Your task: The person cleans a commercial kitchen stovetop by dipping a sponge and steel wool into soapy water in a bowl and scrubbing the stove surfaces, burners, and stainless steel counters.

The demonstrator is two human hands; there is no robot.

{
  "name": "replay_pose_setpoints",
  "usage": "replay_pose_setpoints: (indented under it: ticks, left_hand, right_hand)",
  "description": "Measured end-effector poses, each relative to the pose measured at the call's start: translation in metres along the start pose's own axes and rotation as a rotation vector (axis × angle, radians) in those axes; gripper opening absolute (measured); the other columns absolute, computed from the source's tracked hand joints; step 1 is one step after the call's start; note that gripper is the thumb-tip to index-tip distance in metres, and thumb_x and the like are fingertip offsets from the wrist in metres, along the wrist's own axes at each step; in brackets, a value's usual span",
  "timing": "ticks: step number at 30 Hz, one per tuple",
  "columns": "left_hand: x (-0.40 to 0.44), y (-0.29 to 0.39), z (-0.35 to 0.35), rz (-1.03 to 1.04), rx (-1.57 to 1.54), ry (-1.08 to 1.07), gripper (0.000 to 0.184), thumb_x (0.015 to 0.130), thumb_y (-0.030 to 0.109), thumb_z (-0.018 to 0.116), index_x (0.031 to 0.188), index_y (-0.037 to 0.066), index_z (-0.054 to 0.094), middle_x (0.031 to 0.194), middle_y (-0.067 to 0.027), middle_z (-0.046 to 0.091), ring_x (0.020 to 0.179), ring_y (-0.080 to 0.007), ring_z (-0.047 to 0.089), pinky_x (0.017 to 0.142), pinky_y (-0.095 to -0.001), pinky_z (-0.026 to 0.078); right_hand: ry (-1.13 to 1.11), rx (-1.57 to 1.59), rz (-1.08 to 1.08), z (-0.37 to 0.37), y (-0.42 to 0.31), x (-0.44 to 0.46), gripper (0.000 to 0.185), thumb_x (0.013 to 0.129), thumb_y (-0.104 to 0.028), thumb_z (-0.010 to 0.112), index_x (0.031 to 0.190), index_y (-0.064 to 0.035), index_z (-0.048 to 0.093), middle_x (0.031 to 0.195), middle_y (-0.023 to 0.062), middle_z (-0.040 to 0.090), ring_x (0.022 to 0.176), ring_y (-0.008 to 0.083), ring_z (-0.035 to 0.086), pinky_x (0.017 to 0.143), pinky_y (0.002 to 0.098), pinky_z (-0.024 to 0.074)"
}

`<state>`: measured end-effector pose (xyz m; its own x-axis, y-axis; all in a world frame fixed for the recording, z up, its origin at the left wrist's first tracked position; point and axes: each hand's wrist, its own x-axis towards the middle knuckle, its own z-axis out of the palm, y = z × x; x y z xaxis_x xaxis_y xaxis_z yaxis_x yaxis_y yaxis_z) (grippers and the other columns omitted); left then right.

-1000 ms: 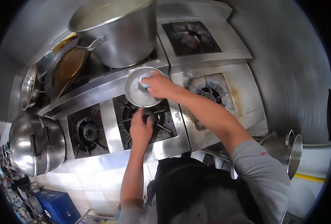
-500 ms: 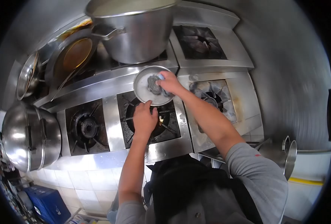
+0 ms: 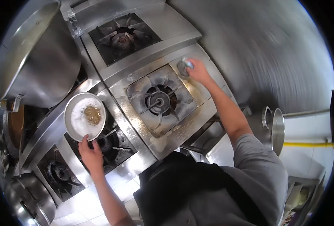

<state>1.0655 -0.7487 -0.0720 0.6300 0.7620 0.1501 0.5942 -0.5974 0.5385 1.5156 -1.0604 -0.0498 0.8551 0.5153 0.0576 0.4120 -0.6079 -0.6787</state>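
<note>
My right hand [image 3: 197, 71] is closed on a grey scouring pad [image 3: 183, 68], with something light blue between the fingers. The pad rests on the steel stovetop, beyond the upper right corner of a square burner [image 3: 159, 101]. On the left, a round metal bowl [image 3: 69, 126] holds white suds and a brownish patch. My left hand [image 3: 90, 150] touches the bowl's near rim with fingers apart. Under and beside the bowl lies a black burner [image 3: 116, 147].
A large stockpot [image 3: 48, 64] stands at the upper left. Another burner [image 3: 122, 39] is at the back. Pans and a lidded pot [image 3: 31, 199] sit at the left edge. A metal pot [image 3: 277, 132] is at the right, beside a yellow pipe [image 3: 306, 144].
The view has swung right. My right hand has left the bowl with the scouring pad and is now on the right stovetop. My left hand remains at the bowl's rim.
</note>
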Motion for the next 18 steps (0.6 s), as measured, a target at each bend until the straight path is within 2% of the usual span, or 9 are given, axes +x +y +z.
replay_pose_setpoints:
  ticks: [2,3,6,7,10,12,13,15,18]
  left_hand:
    - [-0.001,0.0,0.005,-0.034,-0.005,-0.027,0.038,0.087,0.01,0.065,0.124,0.004,0.058,0.11,-0.0214,0.058,0.105,-0.0431,0.056,0.091,-0.0487,0.045]
    - [-0.001,0.003,0.007,-0.044,0.011,-0.015,0.038,0.087,0.01,0.065,0.124,0.004,0.058,0.111,-0.0216,0.058,0.106,-0.0432,0.056,0.092,-0.0484,0.045]
    - [-0.002,0.011,0.012,-0.11,-0.002,-0.013,0.04,0.087,0.008,0.063,0.127,0.007,0.057,0.116,-0.0224,0.056,0.109,-0.043,0.055,0.094,-0.0466,0.044]
    - [-0.001,0.01,0.013,-0.105,-0.01,-0.009,0.04,0.087,0.007,0.063,0.127,0.008,0.057,0.118,-0.0224,0.056,0.11,-0.043,0.055,0.094,-0.0466,0.044]
    - [-0.002,0.009,0.017,-0.115,-0.028,-0.002,0.041,0.086,0.004,0.062,0.127,0.008,0.057,0.119,-0.0224,0.056,0.113,-0.0429,0.055,0.096,-0.0467,0.044]
    - [0.001,0.01,0.019,-0.117,-0.028,-0.004,0.042,0.086,0.003,0.061,0.127,0.008,0.056,0.12,-0.0223,0.056,0.114,-0.0428,0.055,0.096,-0.0467,0.044]
    - [0.0,0.009,0.019,-0.135,-0.004,-0.017,0.043,0.085,0.002,0.061,0.127,0.008,0.056,0.12,-0.0223,0.056,0.114,-0.0428,0.055,0.097,-0.0468,0.044]
    - [0.0,0.008,0.02,-0.117,-0.002,-0.014,0.043,0.085,0.002,0.061,0.128,0.008,0.056,0.119,-0.0219,0.056,0.113,-0.0425,0.055,0.096,-0.0467,0.044]
    - [0.003,0.002,0.021,-0.135,0.019,-0.017,0.043,0.086,0.002,0.06,0.128,0.008,0.056,0.118,-0.0214,0.056,0.112,-0.0421,0.056,0.095,-0.0462,0.045]
  right_hand:
    - [-0.162,-0.385,-0.216,0.014,0.045,0.005,0.041,0.078,-0.007,0.063,0.118,-0.0023,0.06,0.096,0.0201,0.068,0.089,0.0377,0.066,0.084,0.0447,0.0515]
    - [-0.126,-0.453,-0.336,0.034,0.086,0.012,0.042,0.076,-0.005,0.061,0.118,-0.0036,0.062,0.098,0.0212,0.068,0.097,0.0401,0.062,0.095,0.048,0.0454]
    - [-0.124,-0.488,-0.221,0.023,0.103,-0.05,0.041,0.076,-0.006,0.06,0.117,-0.0048,0.063,0.103,0.0197,0.069,0.104,0.0383,0.062,0.102,0.0492,0.0391]
    - [-0.093,-0.456,-0.285,0.012,0.113,-0.074,0.042,0.076,-0.007,0.058,0.118,-0.0059,0.063,0.101,0.0194,0.069,0.101,0.0383,0.062,0.104,0.0503,0.0372]
    - [-0.111,-0.474,-0.314,0.006,0.117,-0.068,0.043,0.076,-0.006,0.057,0.118,-0.0055,0.063,0.102,0.0205,0.068,0.104,0.039,0.061,0.105,0.0493,0.0363]
    - [-0.352,-0.456,-0.045,0.017,0.084,0.001,0.042,0.075,-0.005,0.055,0.116,-0.0058,0.065,0.11,0.0218,0.066,0.113,0.0378,0.059,0.106,0.0476,0.0372]
    - [-0.357,-0.458,-0.045,0.022,0.084,0.018,0.042,0.075,-0.005,0.055,0.116,-0.0058,0.065,0.11,0.0218,0.066,0.113,0.0378,0.059,0.106,0.0476,0.0372]
    - [-0.134,-0.274,-0.34,0.032,0.086,0.032,0.041,0.074,-0.004,0.055,0.113,-0.006,0.067,0.112,0.023,0.065,0.113,0.0387,0.058,0.1,0.0481,0.0417]
    - [-0.104,-0.432,-0.351,0.025,0.123,-0.069,0.039,0.073,-0.003,0.056,0.11,-0.0055,0.068,0.107,0.0226,0.066,0.104,0.0399,0.059,0.095,0.0491,0.0441]
